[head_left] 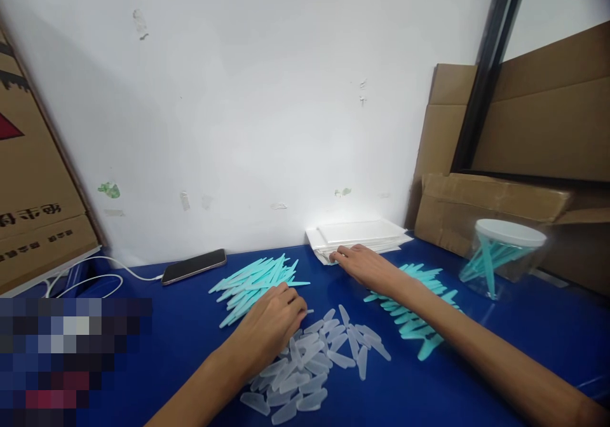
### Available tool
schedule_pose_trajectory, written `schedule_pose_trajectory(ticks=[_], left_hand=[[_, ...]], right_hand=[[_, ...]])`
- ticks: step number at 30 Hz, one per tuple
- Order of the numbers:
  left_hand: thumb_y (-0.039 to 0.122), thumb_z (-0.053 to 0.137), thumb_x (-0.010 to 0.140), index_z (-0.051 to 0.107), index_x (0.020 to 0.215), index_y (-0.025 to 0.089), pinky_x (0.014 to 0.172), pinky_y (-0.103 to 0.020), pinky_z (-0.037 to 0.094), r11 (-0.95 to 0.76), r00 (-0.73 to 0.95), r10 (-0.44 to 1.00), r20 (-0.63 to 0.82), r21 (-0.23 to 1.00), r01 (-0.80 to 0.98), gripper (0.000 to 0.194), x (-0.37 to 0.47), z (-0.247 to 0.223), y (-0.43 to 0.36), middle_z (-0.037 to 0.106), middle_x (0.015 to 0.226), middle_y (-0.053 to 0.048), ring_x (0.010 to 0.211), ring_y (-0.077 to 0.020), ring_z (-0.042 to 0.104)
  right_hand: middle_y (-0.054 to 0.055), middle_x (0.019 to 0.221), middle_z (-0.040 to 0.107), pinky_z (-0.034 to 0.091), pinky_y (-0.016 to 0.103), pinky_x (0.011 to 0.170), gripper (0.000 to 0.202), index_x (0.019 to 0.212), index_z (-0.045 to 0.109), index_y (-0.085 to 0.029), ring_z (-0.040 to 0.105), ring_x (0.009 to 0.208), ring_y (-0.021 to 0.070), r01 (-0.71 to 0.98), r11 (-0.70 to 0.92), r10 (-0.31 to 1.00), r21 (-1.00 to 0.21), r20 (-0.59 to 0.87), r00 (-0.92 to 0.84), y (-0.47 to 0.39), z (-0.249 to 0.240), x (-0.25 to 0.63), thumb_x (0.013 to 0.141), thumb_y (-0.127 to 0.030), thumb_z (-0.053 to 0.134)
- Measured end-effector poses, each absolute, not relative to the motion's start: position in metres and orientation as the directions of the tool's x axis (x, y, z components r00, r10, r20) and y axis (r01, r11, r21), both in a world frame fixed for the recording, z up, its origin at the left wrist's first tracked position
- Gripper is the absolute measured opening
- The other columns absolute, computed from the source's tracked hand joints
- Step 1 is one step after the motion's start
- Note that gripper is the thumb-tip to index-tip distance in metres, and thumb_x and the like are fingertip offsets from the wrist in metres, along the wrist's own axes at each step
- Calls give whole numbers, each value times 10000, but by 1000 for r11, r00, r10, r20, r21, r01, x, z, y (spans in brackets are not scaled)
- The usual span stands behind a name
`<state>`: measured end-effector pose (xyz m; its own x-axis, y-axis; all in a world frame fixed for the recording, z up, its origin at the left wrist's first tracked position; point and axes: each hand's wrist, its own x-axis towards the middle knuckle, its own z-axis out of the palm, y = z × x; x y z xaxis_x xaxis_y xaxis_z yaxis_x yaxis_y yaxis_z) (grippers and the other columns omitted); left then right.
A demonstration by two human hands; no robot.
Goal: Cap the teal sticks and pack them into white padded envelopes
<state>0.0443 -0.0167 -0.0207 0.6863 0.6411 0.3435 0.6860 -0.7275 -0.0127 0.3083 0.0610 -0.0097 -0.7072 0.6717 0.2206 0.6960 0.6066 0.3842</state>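
Note:
My left hand (279,309) is closed, fingers curled, between the turquoise sticks and the translucent pieces. A pale translucent plastic piece (309,311) pokes out by its fingertips; most of it is hidden. Under and in front of this hand lies a loose pile of frosted, blade-shaped plastic pieces (312,366). Just behind it is a heap of slim, pointed turquoise sticks (257,281). My right hand (357,263) reaches forward with loosely bent fingers at the front edge of a stack of flat white sheets or bags (362,231). Its forearm passes over a second turquoise pile (419,316).
A clear tub (500,258) with a white lid holds turquoise sticks at the right. A phone (194,267) with a white cable (107,276) lies at the back left. Cardboard boxes (42,179) stand on both sides of the blue table (395,389), against a white wall.

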Motion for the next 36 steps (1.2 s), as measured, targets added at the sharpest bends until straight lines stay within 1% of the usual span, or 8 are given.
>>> schedule_pose_trajectory(ticks=[3, 7, 12, 17, 19, 23, 31, 36], left_hand=[[148, 485, 976, 656, 1028, 190, 791, -374, 524, -693, 638, 649, 414, -24, 720, 183, 43, -21, -14, 703, 957, -52, 888, -219, 624], [122, 461, 966, 614, 1075, 199, 792, -384, 523, -665, 554, 634, 539, 15, 747, 203, 38, -22, -11, 704, 991, -56, 906, -228, 638], [147, 414, 995, 531, 1248, 241, 809, -353, 536, -664, 460, 641, 615, 144, 733, 294, 37, -22, -11, 703, 1070, -50, 932, -205, 667], [201, 464, 991, 568, 1108, 239, 734, -313, 544, -661, 399, 666, 630, 249, 708, 161, 40, -21, -14, 718, 989, -21, 852, -189, 681], [211, 493, 982, 566, 1080, 240, 727, -294, 550, -670, 365, 670, 647, 316, 671, 126, 41, -21, -15, 719, 990, -15, 856, -177, 686], [232, 527, 970, 560, 1053, 239, 739, -276, 570, -688, 315, 677, 665, 418, 593, 89, 43, -22, -17, 733, 1031, -18, 866, -159, 701], [236, 562, 951, 567, 960, 223, 732, -299, 607, -697, 243, 675, 697, 495, 518, 16, 45, -20, -22, 757, 1055, -48, 866, -177, 733], [235, 572, 942, 560, 946, 214, 650, -272, 605, -690, 208, 699, 684, 570, 446, 25, 48, -16, -25, 763, 1051, -60, 819, -172, 746]], right_hand=[[122, 1175, 576, 452, 345, 819, 595, 1266, 474, -166, 632, 900, 231, 684, 624, 639, 379, 256, -725, 55, -4, 302, 738, 108, 484], [123, 1173, 564, 460, 350, 809, 512, 1266, 500, -186, 621, 882, 216, 647, 661, 572, 380, 303, -762, 46, -2, 294, 824, 67, 440], [94, 1116, 606, 467, 296, 712, 468, 1333, 476, -204, 616, 832, 181, 570, 753, 466, 329, 345, -815, 32, -2, 285, 921, 11, 420], [53, 926, 652, 436, 260, 624, 282, 1296, 519, -195, 608, 731, 143, 510, 811, 366, 288, 432, -825, 22, -1, 278, 1037, -175, 411], [40, 861, 656, 416, 252, 598, 264, 1273, 540, -189, 600, 693, 134, 499, 820, 338, 281, 467, -817, 21, -2, 276, 1055, -229, 398], [34, 817, 665, 389, 255, 561, 262, 1245, 567, -185, 577, 640, 128, 500, 830, 333, 249, 499, -800, 20, -3, 274, 1060, -251, 393], [35, 830, 677, 418, 262, 587, 225, 1202, 601, -187, 601, 666, 137, 531, 827, 368, 187, 533, -762, 19, -1, 274, 1037, -250, 460], [43, 833, 680, 427, 255, 594, 214, 1178, 608, -176, 607, 672, 136, 533, 830, 372, 164, 550, -748, 19, -2, 273, 1032, -247, 468]])
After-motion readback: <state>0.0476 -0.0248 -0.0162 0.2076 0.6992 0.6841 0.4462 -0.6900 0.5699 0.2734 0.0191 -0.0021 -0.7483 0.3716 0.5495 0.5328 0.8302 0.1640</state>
